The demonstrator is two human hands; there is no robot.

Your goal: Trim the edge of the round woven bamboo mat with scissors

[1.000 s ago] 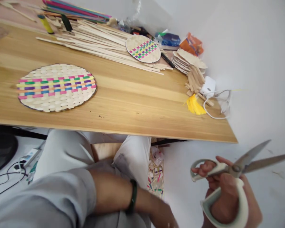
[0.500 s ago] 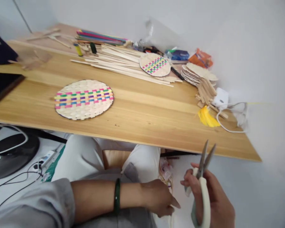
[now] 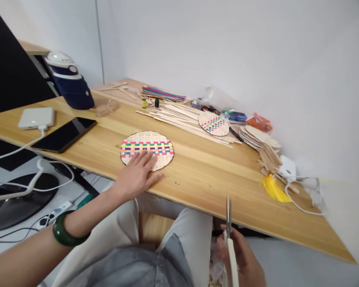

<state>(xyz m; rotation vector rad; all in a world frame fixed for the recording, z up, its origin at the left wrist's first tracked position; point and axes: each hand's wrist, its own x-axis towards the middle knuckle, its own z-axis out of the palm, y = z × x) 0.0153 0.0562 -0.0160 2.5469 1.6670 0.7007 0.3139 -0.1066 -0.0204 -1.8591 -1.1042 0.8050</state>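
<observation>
My left hand (image 3: pixel 137 175) lies flat with fingers spread on the near edge of a round woven mat (image 3: pixel 147 148) that has bands of pink, green, purple and yellow across its middle. The mat rests on the wooden table (image 3: pixel 203 175). Below the table's front edge, my right hand (image 3: pixel 242 261) grips cream-handled scissors (image 3: pixel 229 239) with the blades closed and pointing up. A green bangle (image 3: pixel 65 233) circles my left wrist.
A smaller woven disc (image 3: pixel 214 123) lies on a pile of pale strips (image 3: pixel 182 117). A stack of plain discs (image 3: pixel 259 137), short sticks, a yellow tassel (image 3: pixel 273 188) and a white cabled device (image 3: pixel 288 169) sit right. A tablet (image 3: pixel 62 134), a power bank (image 3: pixel 36 118) and a cap (image 3: pixel 67 81) sit left.
My left hand rose from my lap and landed on the woven mat. The scissors' blades shut and turned upright as my right hand drew in. The camera tilted up and left.
</observation>
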